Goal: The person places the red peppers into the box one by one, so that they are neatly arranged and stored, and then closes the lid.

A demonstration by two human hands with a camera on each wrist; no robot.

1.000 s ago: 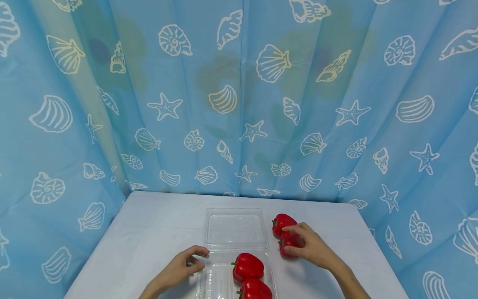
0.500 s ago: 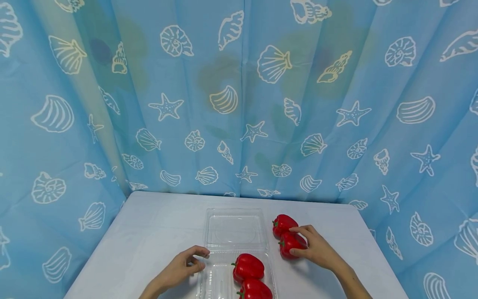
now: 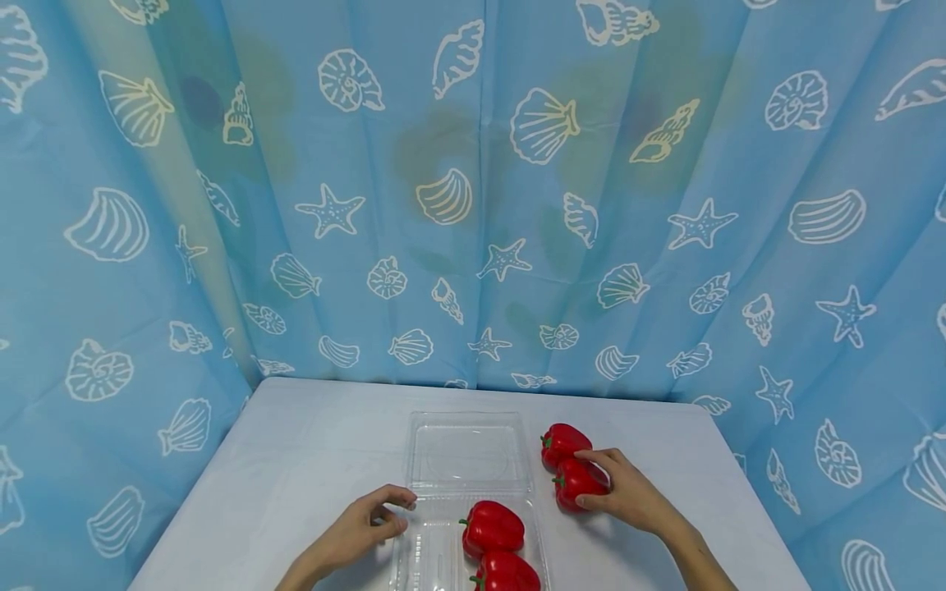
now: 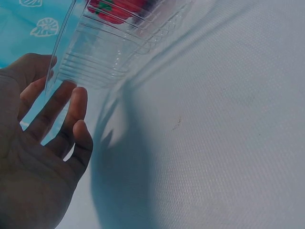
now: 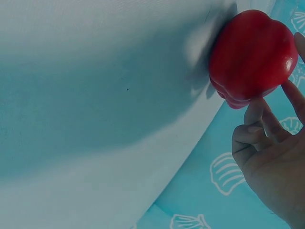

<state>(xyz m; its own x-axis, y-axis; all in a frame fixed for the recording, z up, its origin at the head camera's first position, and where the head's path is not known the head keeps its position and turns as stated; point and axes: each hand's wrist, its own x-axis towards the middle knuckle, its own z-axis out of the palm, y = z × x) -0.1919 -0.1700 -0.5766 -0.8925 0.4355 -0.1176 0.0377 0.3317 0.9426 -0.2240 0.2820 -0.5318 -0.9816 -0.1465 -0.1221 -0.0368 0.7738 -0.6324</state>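
My right hand (image 3: pixel 628 492) grips a red bell pepper (image 3: pixel 572 484) on the table right of the clear container, thumb at its near side and index finger at its far side. In the right wrist view, fingertips meet the edge of this bell pepper (image 5: pixel 252 57). Another red bell pepper (image 3: pixel 563 443) lies right behind it. Beside the left edge of the clear plastic clamshell container (image 3: pixel 424 542), my left hand (image 3: pixel 358 525) holds its fingers loosely bent. The left wrist view has these fingertips (image 4: pixel 78 102) right at the container's rim. Two red bell peppers (image 3: pixel 493 527) sit in the container's right half.
The container's lid (image 3: pixel 466 447) lies folded back behind its base. A white cloth covers the table (image 3: pixel 318 443). Blue curtains (image 3: pixel 473 205) with shell and starfish prints stand behind and at both sides.
My right hand has drawn back slightly to the right, uncovering more of the bell pepper. The peppers, the container and my left hand stay in place.
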